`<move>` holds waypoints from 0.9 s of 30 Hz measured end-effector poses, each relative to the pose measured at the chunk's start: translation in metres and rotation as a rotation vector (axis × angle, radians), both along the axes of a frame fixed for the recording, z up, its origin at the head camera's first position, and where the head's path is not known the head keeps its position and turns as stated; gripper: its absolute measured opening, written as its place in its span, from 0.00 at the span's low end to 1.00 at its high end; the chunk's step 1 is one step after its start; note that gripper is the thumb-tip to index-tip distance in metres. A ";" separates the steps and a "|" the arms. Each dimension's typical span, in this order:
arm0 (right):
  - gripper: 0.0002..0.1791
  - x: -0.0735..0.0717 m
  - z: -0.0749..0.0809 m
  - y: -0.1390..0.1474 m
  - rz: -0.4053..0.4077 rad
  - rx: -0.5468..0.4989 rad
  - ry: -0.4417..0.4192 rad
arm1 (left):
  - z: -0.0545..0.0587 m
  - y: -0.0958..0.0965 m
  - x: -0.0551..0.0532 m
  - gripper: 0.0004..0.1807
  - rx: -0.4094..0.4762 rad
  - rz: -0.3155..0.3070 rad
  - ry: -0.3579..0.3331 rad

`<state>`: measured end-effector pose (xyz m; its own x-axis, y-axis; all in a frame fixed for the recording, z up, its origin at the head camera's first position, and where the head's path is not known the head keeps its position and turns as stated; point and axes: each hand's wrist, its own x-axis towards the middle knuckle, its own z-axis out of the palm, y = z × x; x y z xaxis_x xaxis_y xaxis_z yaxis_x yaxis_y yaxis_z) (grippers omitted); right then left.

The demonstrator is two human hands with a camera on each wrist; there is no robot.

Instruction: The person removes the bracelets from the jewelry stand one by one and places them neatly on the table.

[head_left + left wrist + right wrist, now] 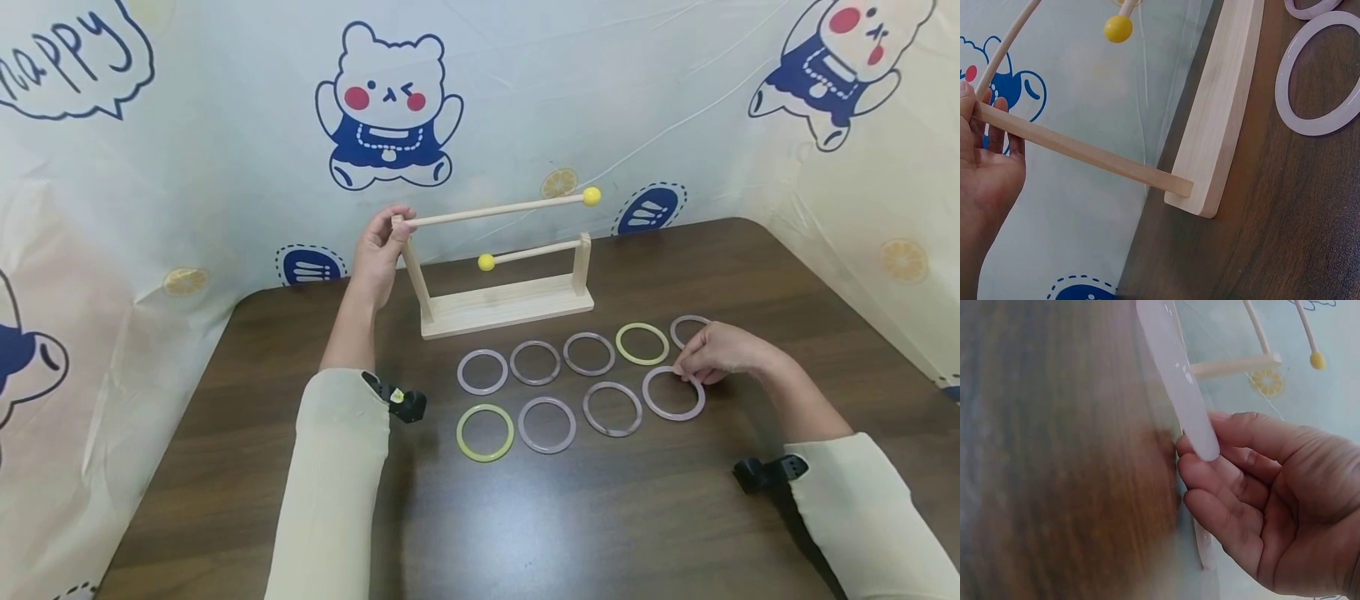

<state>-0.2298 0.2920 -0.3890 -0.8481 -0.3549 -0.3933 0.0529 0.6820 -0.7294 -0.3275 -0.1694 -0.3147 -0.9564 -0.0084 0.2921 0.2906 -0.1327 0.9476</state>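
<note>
A pale wooden stand (506, 310) has two uprights, each bearing a rod tipped with a yellow ball. My left hand (378, 254) grips the top of its left upright (1085, 150), thumb in front, where the longer rod (498, 210) begins. The shorter rod (536, 252) juts leftward from the right upright (581, 267). Over at the right, my right hand (726, 350) pinches the far edge of a lilac ring (675, 417) between thumb and fingers. In the right wrist view that ring (1179, 381) appears edge-on. Another lilac ring (682, 318) lies partly hidden behind this hand.
Several more rings lie in two rows before the stand, mostly lilac, with a yellow-green ring (485, 457) at front left and another yellow-green ring (642, 362) in the back row. A printed cloth (510, 108) hangs behind the brown wooden table (300, 500).
</note>
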 end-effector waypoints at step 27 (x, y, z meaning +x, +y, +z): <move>0.09 -0.002 0.005 0.001 0.052 0.036 -0.034 | -0.001 0.000 0.001 0.10 0.000 -0.010 -0.004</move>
<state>-0.2319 0.2925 -0.3840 -0.8150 -0.3831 -0.4348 0.0414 0.7099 -0.7031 -0.3260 -0.1697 -0.3158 -0.9576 0.0013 0.2879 0.2851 -0.1354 0.9489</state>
